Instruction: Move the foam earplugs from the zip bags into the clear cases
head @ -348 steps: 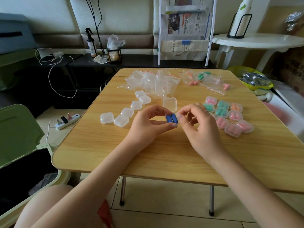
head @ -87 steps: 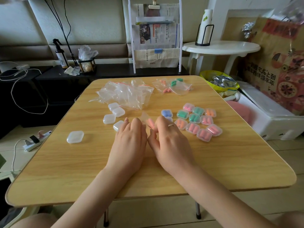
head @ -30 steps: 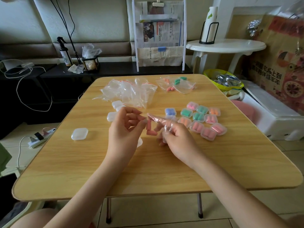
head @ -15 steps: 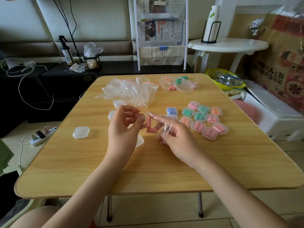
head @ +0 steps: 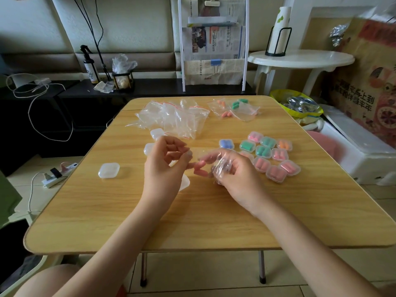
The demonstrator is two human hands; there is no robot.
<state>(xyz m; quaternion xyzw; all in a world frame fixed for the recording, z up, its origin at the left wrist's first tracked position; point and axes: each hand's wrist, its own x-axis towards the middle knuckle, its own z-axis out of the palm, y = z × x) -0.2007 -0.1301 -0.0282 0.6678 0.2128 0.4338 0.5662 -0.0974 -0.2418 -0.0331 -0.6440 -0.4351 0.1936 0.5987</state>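
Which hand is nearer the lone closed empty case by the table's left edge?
Left. The left hand is just right of the empty case, apart from it. The right hand is farther right, gripping a crumpled zip bag.

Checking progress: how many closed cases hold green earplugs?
3 green cases, all right of the blue case: left one, far one beside the orange case, near one. The right hand may hide more.

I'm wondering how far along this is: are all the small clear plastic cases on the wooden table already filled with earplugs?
No: a small clear plastic case lies empty, left of the left hand.
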